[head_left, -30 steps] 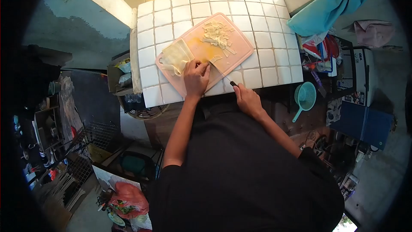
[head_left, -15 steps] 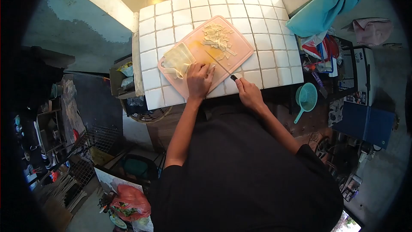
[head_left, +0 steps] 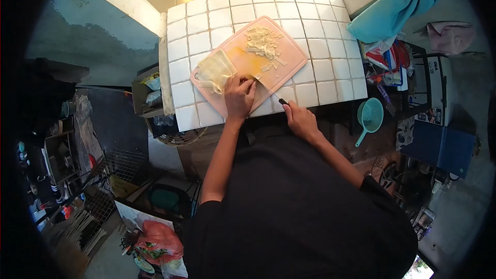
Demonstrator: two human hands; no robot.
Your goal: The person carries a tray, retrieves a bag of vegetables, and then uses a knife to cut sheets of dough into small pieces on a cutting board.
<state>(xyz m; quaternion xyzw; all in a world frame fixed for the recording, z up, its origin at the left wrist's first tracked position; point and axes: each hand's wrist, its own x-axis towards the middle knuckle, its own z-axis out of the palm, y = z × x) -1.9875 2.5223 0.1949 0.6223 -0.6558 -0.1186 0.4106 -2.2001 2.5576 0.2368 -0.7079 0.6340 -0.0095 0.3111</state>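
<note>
On the tiled counter lies a pink cutting board (head_left: 289, 70), set at a slant. My left hand (head_left: 239, 95) presses down on its near side, fingers bent and closed on a pale strip that they mostly cover. In my right hand (head_left: 301, 120) is a knife (head_left: 269, 91), gripped by its black handle, the thin blade pointing up-left to my left fingertips. Pale, thin, flexible sheets (head_left: 217, 67) lie stacked at the board's left, beside my left hand. A heap of small cut pale pieces (head_left: 262, 41) sits toward the far corner, with a few scattered nearer the blade.
White tiles (head_left: 183, 51) surround the board. A turquoise cloth (head_left: 395, 13) hangs at the right, above a rack of packets. Below it hangs a green strainer (head_left: 370, 116). A cardboard box (head_left: 142, 98) stands left of the counter, and a red plastic bag (head_left: 159, 240) lies lower left.
The knife blade has shifted nearer my left fingertips, its handle slightly lower. A few cut pieces now lie on the board just beyond the blade. My left hand stays nearly in place.
</note>
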